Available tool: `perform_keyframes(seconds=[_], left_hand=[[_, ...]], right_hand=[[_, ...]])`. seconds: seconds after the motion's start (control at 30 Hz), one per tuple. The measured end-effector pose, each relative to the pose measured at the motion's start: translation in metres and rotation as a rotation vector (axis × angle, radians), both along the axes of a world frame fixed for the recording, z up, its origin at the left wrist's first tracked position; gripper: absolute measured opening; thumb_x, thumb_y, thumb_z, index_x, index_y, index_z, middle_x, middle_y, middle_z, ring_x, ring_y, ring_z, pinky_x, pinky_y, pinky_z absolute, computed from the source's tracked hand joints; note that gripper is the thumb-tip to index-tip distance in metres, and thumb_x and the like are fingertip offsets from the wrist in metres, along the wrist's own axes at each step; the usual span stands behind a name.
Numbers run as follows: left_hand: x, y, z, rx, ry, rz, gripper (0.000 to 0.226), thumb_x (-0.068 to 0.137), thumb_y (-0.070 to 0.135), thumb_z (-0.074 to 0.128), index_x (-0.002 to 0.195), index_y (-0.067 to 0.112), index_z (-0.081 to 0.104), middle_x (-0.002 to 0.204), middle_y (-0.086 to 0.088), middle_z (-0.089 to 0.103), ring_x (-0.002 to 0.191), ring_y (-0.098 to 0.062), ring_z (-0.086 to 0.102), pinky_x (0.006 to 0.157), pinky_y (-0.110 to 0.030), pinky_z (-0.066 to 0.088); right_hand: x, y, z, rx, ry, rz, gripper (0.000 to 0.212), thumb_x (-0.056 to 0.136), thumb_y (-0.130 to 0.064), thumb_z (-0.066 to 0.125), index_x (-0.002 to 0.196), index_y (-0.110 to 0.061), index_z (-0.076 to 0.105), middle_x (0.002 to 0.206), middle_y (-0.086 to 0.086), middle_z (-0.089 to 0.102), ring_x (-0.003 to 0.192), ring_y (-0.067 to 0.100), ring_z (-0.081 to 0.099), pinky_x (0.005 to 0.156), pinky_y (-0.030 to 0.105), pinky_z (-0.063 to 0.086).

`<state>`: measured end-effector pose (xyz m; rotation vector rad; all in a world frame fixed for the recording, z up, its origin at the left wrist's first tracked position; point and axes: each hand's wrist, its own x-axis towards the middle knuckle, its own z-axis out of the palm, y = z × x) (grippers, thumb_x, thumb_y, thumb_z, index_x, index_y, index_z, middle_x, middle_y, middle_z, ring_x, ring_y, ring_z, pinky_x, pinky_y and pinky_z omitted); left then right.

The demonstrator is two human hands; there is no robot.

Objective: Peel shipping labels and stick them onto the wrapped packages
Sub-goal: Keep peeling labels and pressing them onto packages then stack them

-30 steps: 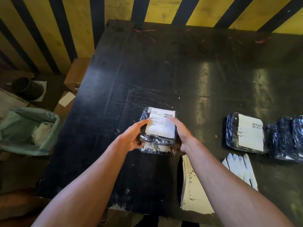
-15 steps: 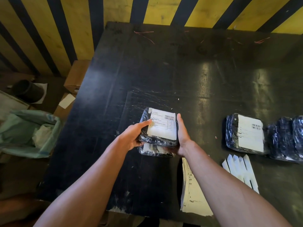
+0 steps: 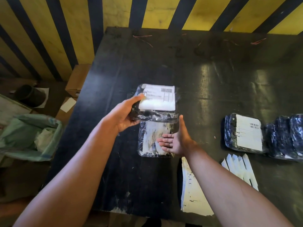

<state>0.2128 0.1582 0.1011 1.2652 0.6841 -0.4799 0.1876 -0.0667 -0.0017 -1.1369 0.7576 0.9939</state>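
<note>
Left hand (image 3: pixel 124 114) grips the near-left edge of a labelled package (image 3: pixel 155 102), thumb lying on top beside the white shipping label (image 3: pixel 158 99), fingers curled beneath; the package is blurred and appears raised off the black tabletop (image 3: pixel 205 82). Right hand (image 3: pixel 175 140), palm up and fingers straight, rests with its fingertips (image 3: pixel 161 141) on a second wrapped package (image 3: pixel 154 140) lying flat on the tabletop directly below the first; this one shows a crumpled pale surface under clear film. The two hands are apart, the left ahead of and to the left of the right.

Just behind the right wrist, at the near tabletop edge, lies a stack of label sheets (image 3: pixel 193 194). To the right of the right forearm lies a fan of white backing strips (image 3: pixel 241 169). Farther right of the right hand rests another labelled package (image 3: pixel 244 133), its label facing up, and just beside it, touching or nearly so, dark wrapped packages without visible labels (image 3: pixel 285 136).

To the left of the left forearm, off the tabletop, stands a bin lined with a green bag (image 3: pixel 24 136) holding crumpled paper. Beyond it are cardboard boxes (image 3: pixel 77 79) and a dark round container (image 3: pixel 30 95) on the floor. Behind the tabletop runs a wall of yellow and black stripes (image 3: pixel 155 12).
</note>
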Motion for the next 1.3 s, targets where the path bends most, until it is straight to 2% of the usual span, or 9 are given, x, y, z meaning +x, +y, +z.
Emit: perform_keyframes(seconds=[0.27, 0.47, 0.6, 0.73, 0.83, 1.03, 1.1, 1.2, 1.3], left_hand=[[-0.021, -0.02, 0.006, 0.017, -0.198, 0.063, 0.036, 0.101, 0.04, 0.065, 0.116, 0.009, 0.073, 0.113, -0.012, 0.081, 0.107, -0.029, 0.077, 0.102, -0.048, 0.058], [-0.043, -0.064, -0.01, -0.031, -0.241, -0.045, 0.054, 0.09, 0.044, 0.067, 0.128, 0.005, 0.068, 0.123, -0.012, 0.078, 0.118, -0.029, 0.074, 0.105, -0.044, 0.056], [-0.052, -0.11, -0.018, -0.046, -0.233, -0.195, 0.052, 0.089, 0.041, 0.066, 0.13, 0.01, 0.066, 0.122, -0.007, 0.079, 0.117, -0.023, 0.075, 0.102, -0.038, 0.059], [-0.05, -0.168, -0.036, 0.034, -0.184, -0.263, 0.054, 0.093, 0.038, 0.071, 0.141, 0.02, 0.058, 0.124, 0.0, 0.077, 0.112, -0.015, 0.075, 0.099, -0.037, 0.06], [-0.046, -0.213, -0.055, 0.086, -0.133, -0.295, 0.056, 0.095, 0.032, 0.074, 0.145, 0.028, 0.049, 0.133, -0.003, 0.07, 0.115, -0.02, 0.073, 0.096, -0.045, 0.063], [-0.031, -0.304, -0.09, 0.179, -0.087, -0.386, 0.047, 0.1, 0.029, 0.071, 0.144, 0.024, 0.054, 0.137, 0.002, 0.069, 0.119, -0.018, 0.07, 0.096, -0.042, 0.061], [-0.021, -0.327, -0.098, 0.22, -0.093, -0.43, 0.045, 0.101, 0.028, 0.07, 0.144, 0.023, 0.056, 0.138, 0.002, 0.069, 0.121, -0.017, 0.069, 0.098, -0.038, 0.06], [-0.004, -0.355, -0.106, 0.241, -0.098, -0.446, 0.047, 0.101, 0.025, 0.071, 0.145, 0.019, 0.057, 0.14, -0.001, 0.069, 0.118, -0.017, 0.068, 0.096, -0.033, 0.059], [0.01, -0.373, -0.115, 0.298, -0.076, -0.481, 0.048, 0.101, 0.025, 0.071, 0.146, 0.017, 0.056, 0.142, -0.003, 0.067, 0.129, -0.021, 0.064, 0.105, -0.04, 0.055]], right_hand=[[-0.011, -0.01, 0.021, 0.132, -0.114, -0.013, 0.107, 0.088, -0.09, 0.032, 0.129, 0.003, 0.066, 0.138, 0.026, 0.062, 0.131, 0.04, 0.058, 0.113, 0.05, 0.046], [-0.021, -0.058, 0.052, 0.12, -0.372, -0.327, 0.076, 0.095, -0.077, 0.043, 0.113, -0.011, 0.075, 0.127, 0.024, 0.072, 0.12, 0.04, 0.068, 0.106, 0.052, 0.05], [-0.023, -0.105, 0.062, 0.032, -0.486, -0.336, 0.045, 0.094, -0.045, 0.071, 0.127, -0.014, 0.072, 0.119, 0.011, 0.078, 0.113, 0.031, 0.074, 0.102, 0.054, 0.057], [-0.033, -0.157, 0.05, -0.138, -0.476, -0.369, 0.084, 0.074, -0.041, 0.093, 0.144, -0.015, 0.056, 0.123, 0.007, 0.077, 0.113, 0.028, 0.074, 0.1, 0.054, 0.058], [-0.037, -0.198, 0.045, -0.266, -0.492, -0.403, 0.056, 0.083, -0.035, 0.087, 0.132, -0.018, 0.066, 0.122, 0.001, 0.077, 0.118, 0.024, 0.07, 0.109, 0.052, 0.053], [-0.033, -0.275, 0.045, -0.494, -0.551, -0.34, 0.029, 0.093, -0.027, 0.078, 0.12, -0.022, 0.069, 0.109, -0.012, 0.071, 0.107, 0.011, 0.063, 0.076, 0.02, 0.044], [-0.024, -0.291, 0.043, -0.583, -0.542, -0.311, 0.046, 0.098, -0.026, 0.073, 0.14, -0.011, 0.06, 0.122, -0.005, 0.065, 0.109, 0.013, 0.058, 0.09, 0.025, 0.044], [-0.008, -0.31, 0.037, -0.667, -0.507, -0.279, 0.068, 0.103, -0.03, 0.066, 0.16, -0.008, 0.035, 0.159, 0.01, 0.047, 0.145, 0.028, 0.045, 0.117, 0.043, 0.038], [0.004, -0.324, 0.024, -0.701, -0.482, -0.223, 0.063, 0.107, -0.025, 0.06, 0.161, -0.008, 0.033, 0.163, 0.011, 0.043, 0.149, 0.031, 0.041, 0.119, 0.044, 0.036]])
